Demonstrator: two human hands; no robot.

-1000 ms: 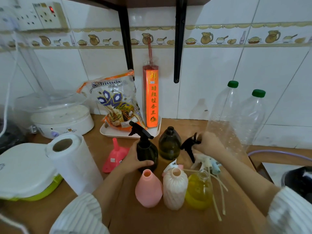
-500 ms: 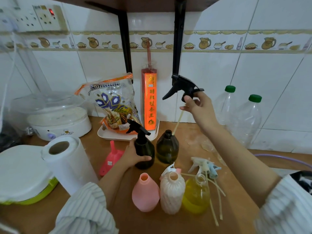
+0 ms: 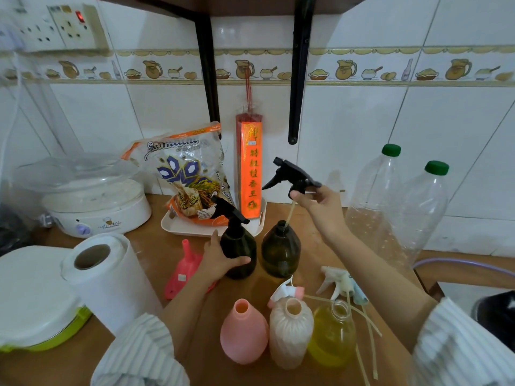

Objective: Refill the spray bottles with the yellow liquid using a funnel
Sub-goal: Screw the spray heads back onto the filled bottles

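Black spray head (image 3: 292, 176) above open dark bottle (image 3: 281, 247), tube in its neck, pink funnel (image 3: 182, 270) lying nearby

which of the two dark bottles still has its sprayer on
The dark bottle gripped by the left hand. The other dark bottle beside it is open; its sprayer is lifted.

At frame centre two spray bottles stand side by side on the counter (image 3: 312, 246): the capped bottle (image 3: 238, 253) on the left, gripped by the left hand (image 3: 220, 260), and the open bottle (image 3: 281, 250) on the right. Above the open bottle the right hand (image 3: 317, 203) holds a trigger head (image 3: 292, 176), its tube seemingly reaching into the neck. A funnel (image 3: 184, 270) lies left of the left hand. Three uncapped bottles (image 3: 289, 332) stand in a row at lower centre, loose trigger heads (image 3: 340, 282) just behind them. A tray (image 3: 178, 227) sits behind, against the wall. Two large bottles (image 3: 401, 213) stand at the right, a paper roll (image 3: 108, 280) at lower left.
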